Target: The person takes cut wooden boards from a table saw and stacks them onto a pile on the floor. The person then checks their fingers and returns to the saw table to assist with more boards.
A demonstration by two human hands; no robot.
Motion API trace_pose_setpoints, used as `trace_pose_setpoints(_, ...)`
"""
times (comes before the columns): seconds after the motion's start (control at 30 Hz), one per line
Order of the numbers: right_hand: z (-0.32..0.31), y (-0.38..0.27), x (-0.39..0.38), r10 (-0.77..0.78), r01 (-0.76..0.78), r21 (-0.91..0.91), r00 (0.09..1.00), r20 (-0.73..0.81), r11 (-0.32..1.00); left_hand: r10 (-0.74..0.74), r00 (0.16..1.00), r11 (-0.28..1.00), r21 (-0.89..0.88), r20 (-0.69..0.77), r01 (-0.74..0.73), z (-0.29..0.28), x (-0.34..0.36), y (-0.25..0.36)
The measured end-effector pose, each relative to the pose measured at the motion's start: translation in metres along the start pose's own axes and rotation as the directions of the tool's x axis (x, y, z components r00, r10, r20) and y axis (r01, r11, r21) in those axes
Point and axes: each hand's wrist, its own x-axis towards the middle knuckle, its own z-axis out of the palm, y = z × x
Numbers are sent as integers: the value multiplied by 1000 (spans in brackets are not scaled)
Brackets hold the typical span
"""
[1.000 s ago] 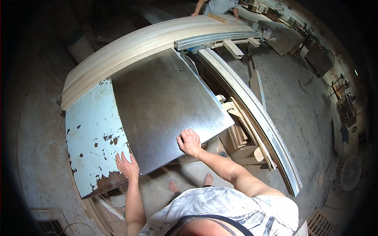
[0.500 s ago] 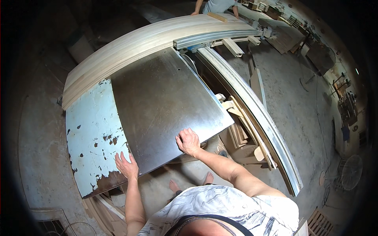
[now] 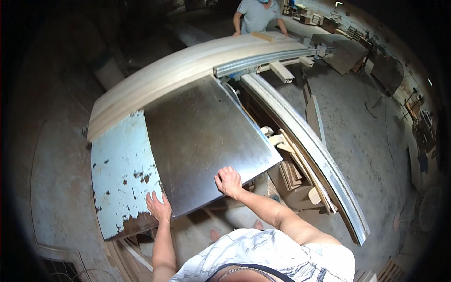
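My left hand (image 3: 159, 207) lies with fingers spread on the near edge of a machine table, over the chipped light-blue section (image 3: 123, 160) by its seam with the dark metal top (image 3: 197, 141). My right hand (image 3: 229, 182) rests on that metal top near its front edge, fingers loosely bent and nothing visible in them. Across the table's far side lies a wide pale wooden panel (image 3: 159, 70); neither hand touches it. A metal fence rail (image 3: 263, 62) sits against the panel's near edge at the right.
A co-worker (image 3: 259, 19) stands beyond the panel, hands at its far edge beside a small wood strip (image 3: 261, 36). A long curved-looking metal rail (image 3: 305, 141) runs along the right. Wood offcuts (image 3: 292, 171) lie between it and the table. Stacked boards (image 3: 340, 51) stand far right.
The view has tilted, so the table and panel sit lower and more of the co-worker shows. Both my hands keep about the same places on the table.
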Motion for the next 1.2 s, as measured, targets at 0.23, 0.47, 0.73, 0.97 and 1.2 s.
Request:
trace_pose_setpoints(0.23,-5,5,-5,-1,0,18,999,40,1000,-5,1000,1000,-3,-2,5,2,-7,-1)
trace_pose_setpoints(0.47,-7,3,-7,-1,1,13,1000,12,1000,-23,1000,1000,-3,1,23,-2,-8,2)
trace_pose_setpoints(0.73,-5,3,-7,-7,7,13,1000,-16,1000,-29,999,1000,-5,12,29,-3,-9,1)
trace_pose_setpoints(0.97,-4,0,-9,2,-1,9,998,-55,1000,-6,1000,1000,24,2,6,-2,-8,-1)
trace_pose_setpoints(1.2,-2,-1,-8,5,-5,-7,999,-53,1000,2,1000,1000,-2,29,-2,-3,-9,-4)
